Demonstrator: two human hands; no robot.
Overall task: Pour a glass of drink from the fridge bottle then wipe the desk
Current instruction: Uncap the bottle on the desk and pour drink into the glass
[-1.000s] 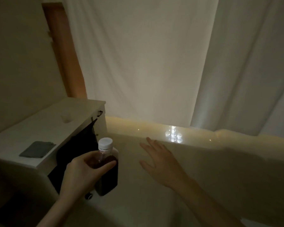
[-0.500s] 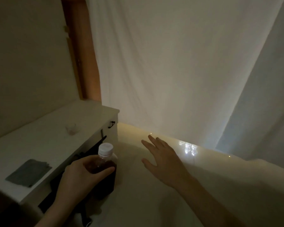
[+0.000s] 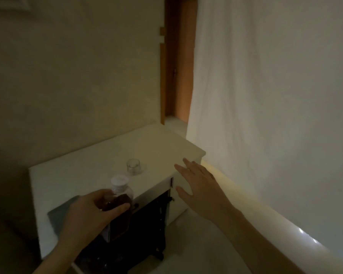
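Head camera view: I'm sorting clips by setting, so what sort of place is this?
Probably a dim room at home, perhaps a bedroom. A small white cabinet stands against a plain wall with an empty glass on it, a pale curtain hangs alongside, and the left hand holds a bottle.

Light: dim, warm, grainy.
Source: glow through the white curtain [image 3: 265, 95].
Shadows: left wall [image 3: 57, 76] and lower-left corner murky.
Focus: soft throughout.
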